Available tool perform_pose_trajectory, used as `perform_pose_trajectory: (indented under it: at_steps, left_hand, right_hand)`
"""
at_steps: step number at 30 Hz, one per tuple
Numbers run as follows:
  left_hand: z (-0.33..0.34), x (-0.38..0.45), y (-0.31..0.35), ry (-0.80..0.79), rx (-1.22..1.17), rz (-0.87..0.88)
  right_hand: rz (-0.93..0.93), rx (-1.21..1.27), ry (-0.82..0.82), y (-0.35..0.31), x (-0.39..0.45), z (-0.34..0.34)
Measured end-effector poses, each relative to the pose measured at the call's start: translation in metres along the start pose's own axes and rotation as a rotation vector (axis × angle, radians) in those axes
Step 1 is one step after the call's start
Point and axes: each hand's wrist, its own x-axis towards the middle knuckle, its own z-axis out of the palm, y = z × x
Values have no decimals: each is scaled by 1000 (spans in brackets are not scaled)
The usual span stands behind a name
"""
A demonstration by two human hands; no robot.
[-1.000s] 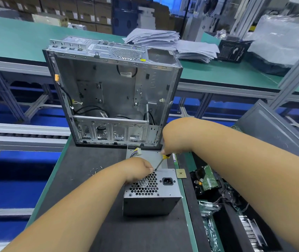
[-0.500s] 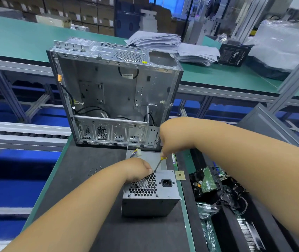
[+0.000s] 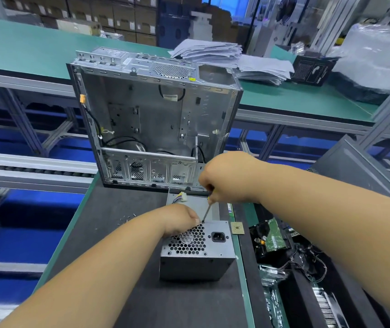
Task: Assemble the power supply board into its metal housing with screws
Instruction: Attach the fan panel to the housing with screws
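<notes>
Right hand [image 3: 230,179] grips screwdriver [image 3: 207,212] — tip at power supply [image 3: 197,252] top edge. Left hand [image 3: 181,220] steadies it, fingers apparently curled. Rigid, heavy box — hold by sides.

Dark work mat [image 3: 118,235] over green-edged bench. On mat: grey power supply box [image 3: 196,263] at centre; open metal computer case [image 3: 153,121] standing upright at far end; loose small screws [image 3: 126,218] to left. Small square chip [image 3: 237,227] lies just right of box, on green edge.
</notes>
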Motion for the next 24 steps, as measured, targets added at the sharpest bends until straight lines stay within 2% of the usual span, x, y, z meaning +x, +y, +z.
perform_pose_trajectory:
  at_steps: [2,7,10,13,18,21,24]
  left_hand:
    - [1,-2,1,-7,12,-3]
    - [1,-5,5,-7,46,-14]
    - [2,-6,5,2,41,-16]
    - [1,-5,3,8,18,-25]
    - [0,-7,4,-7,21,-17]
    - [0,-8,6,-1,29,-21]
    - [2,-7,7,5,41,-18]
  right_hand:
    - [40,43,-79,-2,0,-2]
    - [220,123,-398,-6,18,-15]
    - [244,180,-533,-7,27,-20]
    - [168,205,-486,-2,16,-21]
    - [-56,-137,-108,-2,-3,-12]
    - [-46,-130,-137,-1,-8,-10]
    - [74,-11,-320,-4,-1,-12]
